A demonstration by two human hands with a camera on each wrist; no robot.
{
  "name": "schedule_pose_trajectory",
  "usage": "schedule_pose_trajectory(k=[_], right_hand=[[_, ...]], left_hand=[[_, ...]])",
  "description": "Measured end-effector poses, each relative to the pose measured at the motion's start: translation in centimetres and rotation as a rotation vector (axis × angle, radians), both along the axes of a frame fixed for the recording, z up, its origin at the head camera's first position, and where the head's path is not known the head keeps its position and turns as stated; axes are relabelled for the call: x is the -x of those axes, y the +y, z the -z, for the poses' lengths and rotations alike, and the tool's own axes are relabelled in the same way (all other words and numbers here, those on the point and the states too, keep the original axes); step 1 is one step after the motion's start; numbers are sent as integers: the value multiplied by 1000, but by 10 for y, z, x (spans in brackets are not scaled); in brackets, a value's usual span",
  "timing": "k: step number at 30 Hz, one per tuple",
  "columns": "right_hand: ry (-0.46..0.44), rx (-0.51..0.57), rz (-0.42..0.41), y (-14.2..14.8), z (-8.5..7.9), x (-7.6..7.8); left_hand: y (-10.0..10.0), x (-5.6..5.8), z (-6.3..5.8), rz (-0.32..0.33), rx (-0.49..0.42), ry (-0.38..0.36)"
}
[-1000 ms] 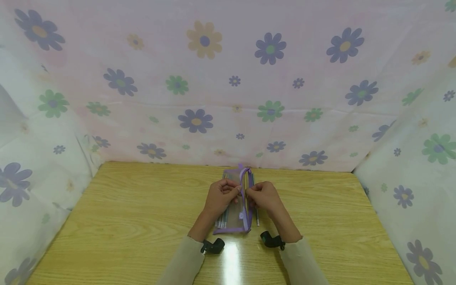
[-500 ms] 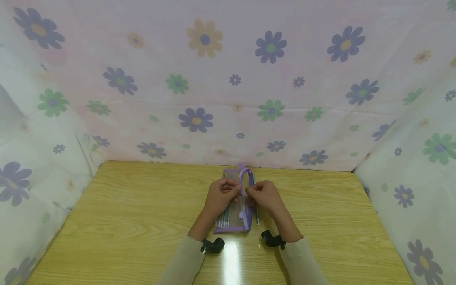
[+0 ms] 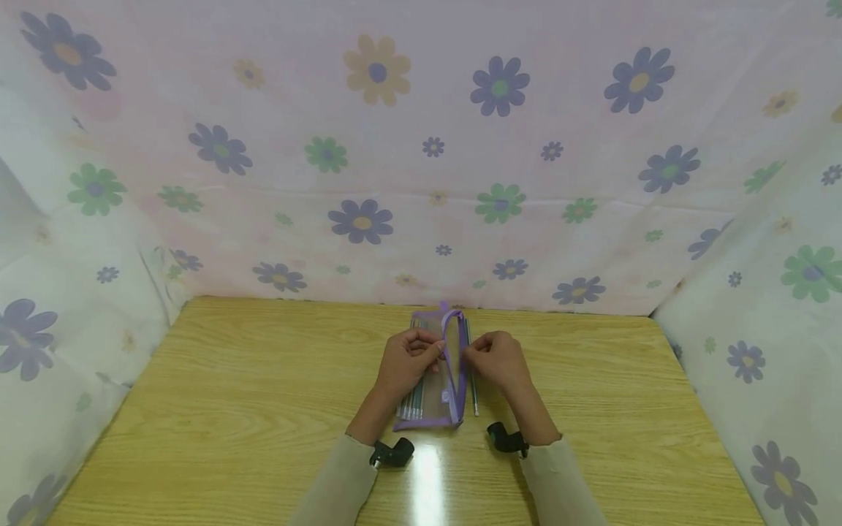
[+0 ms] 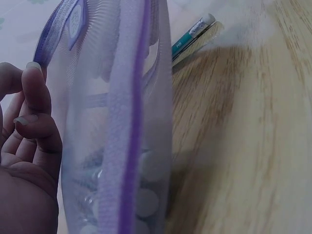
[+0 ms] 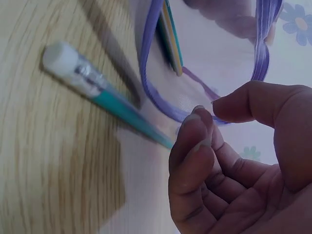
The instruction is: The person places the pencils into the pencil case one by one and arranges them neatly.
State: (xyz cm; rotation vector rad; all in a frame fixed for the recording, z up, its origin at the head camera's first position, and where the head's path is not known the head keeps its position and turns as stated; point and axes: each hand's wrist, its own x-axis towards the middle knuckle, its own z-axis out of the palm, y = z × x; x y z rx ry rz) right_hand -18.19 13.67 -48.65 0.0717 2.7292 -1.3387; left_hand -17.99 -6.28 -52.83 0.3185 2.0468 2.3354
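Observation:
A sheer pencil case (image 3: pixel 433 409) with purple trim stands in the middle, its zipped mouth spread apart. My left hand (image 3: pixel 409 361) pinches the left side of that mouth between thumb and finger; the left wrist view shows the purple edge (image 4: pixel 44 48) in its fingertips. Several pencils (image 3: pixel 414 403) are inside, white eraser ends toward me. My right hand (image 3: pixel 500 359) is by the mouth's right side, fingers bent and thumb slightly apart, nothing visible between them. Beside the case lies a teal pencil (image 5: pixel 119 109), partly behind the right fingers in the right wrist view.
A wood-grain table (image 3: pixel 276 409) bears everything. Flowered cloth (image 3: pixel 401 161) rises behind it and on both sides. Black wrist cameras (image 3: pixel 395 453) sit at both cuffs. A bright light reflection lies on the table's near middle.
My right hand has drawn a little to the right, off the case's mouth, uncovering more of it. A yellow strip seen in the mouth no longer shows. My left hand stays put.

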Motion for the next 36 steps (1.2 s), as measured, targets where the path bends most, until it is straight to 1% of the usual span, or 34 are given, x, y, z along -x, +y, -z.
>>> schedule_pose_trajectory(k=[8,17,25,36], right_hand=[[31,-116,6,2,1,1],[41,-222,0,4,8,1],[-30,-317,10,0,10,1],[-83,-388,41,-6,5,-3]], left_hand=[[0,0,1,0,-16,4],[0,0,-1,-10,-9,-10],[1,1,0,-9,-17,-16],[0,1,2,-2,-13,-21]])
